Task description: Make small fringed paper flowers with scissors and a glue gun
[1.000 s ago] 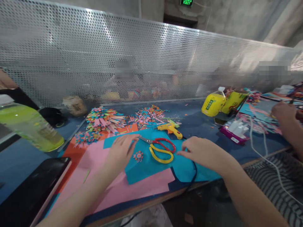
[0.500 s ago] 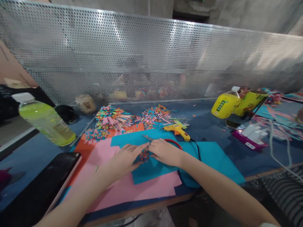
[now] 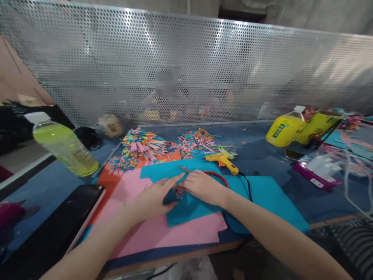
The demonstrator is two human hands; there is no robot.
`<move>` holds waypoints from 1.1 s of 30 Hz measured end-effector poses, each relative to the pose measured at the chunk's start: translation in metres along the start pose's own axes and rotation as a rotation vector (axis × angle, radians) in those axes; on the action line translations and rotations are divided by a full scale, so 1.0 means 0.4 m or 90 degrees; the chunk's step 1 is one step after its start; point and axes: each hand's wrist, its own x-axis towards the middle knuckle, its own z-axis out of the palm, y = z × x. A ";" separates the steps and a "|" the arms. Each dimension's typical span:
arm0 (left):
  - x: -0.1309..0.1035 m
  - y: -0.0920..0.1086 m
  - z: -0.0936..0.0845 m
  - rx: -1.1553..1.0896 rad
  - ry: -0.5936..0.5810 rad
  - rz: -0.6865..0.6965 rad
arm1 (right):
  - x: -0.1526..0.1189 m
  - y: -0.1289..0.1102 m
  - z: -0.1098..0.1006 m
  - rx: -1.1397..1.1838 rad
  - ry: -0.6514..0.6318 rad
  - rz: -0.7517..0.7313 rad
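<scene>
Touching paper rosette point(image 3: 180, 194), hands point(image 3: 155, 196) point(image 3: 204, 187) loosely curled

Hands point(image 3: 154, 199) point(image 3: 204, 187) at a small rosette point(image 3: 180, 193) over blue paper point(image 3: 190, 215)

The right hand point(image 3: 204, 189) hid most of the scissors point(image 3: 185, 169) and part of the paper rosette point(image 3: 180, 193), while the lower frame edge cropped both forearms point(image 3: 101, 237).

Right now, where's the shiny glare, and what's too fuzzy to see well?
In the head view, glare streaks the holed metal screen; in the head view too, the little paper piece by the fingers looks soft and partly hidden.
</scene>
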 end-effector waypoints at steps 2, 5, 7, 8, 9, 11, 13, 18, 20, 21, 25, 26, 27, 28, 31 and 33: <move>0.003 -0.001 0.003 -0.010 -0.001 -0.009 | 0.000 0.000 0.000 0.025 0.009 0.012; 0.008 -0.002 0.011 -0.038 0.016 -0.015 | 0.000 0.004 -0.004 0.110 0.029 0.046; 0.011 -0.001 0.016 -0.075 0.051 -0.005 | -0.001 0.006 -0.006 0.188 0.039 0.073; 0.013 0.002 0.018 -0.102 0.075 -0.004 | -0.002 0.007 -0.007 0.233 0.048 0.087; 0.014 0.005 0.019 -0.135 0.102 -0.009 | -0.004 0.008 -0.008 0.280 0.063 0.104; 0.017 0.013 0.018 -0.226 0.154 -0.038 | -0.007 0.007 -0.009 0.380 0.107 0.149; 0.020 0.020 0.015 -0.343 0.188 -0.073 | -0.009 0.004 -0.011 0.476 0.157 0.204; 0.030 0.028 0.010 -0.545 0.167 -0.119 | -0.007 -0.003 -0.009 0.635 0.191 0.254; 0.034 0.027 0.013 -0.563 0.157 -0.124 | -0.005 -0.004 -0.004 0.661 0.190 0.258; 0.036 0.027 0.015 -0.566 0.157 -0.125 | -0.004 -0.004 -0.002 0.674 0.192 0.262; 0.039 0.028 0.021 -0.605 0.168 -0.120 | -0.005 -0.003 0.006 0.736 0.197 0.291; 0.040 0.028 0.021 -0.619 0.172 -0.122 | -0.005 -0.002 0.008 0.746 0.198 0.299; 0.040 0.029 0.021 -0.632 0.175 -0.126 | -0.006 -0.001 0.010 0.754 0.198 0.306; 0.040 0.029 0.020 -0.643 0.178 -0.130 | -0.006 -0.001 0.012 0.761 0.197 0.309; 0.040 0.028 0.018 -0.665 0.180 -0.140 | -0.006 0.001 0.017 0.776 0.195 0.308; 0.042 0.027 0.017 -0.667 0.182 -0.145 | -0.006 0.001 0.017 0.777 0.195 0.305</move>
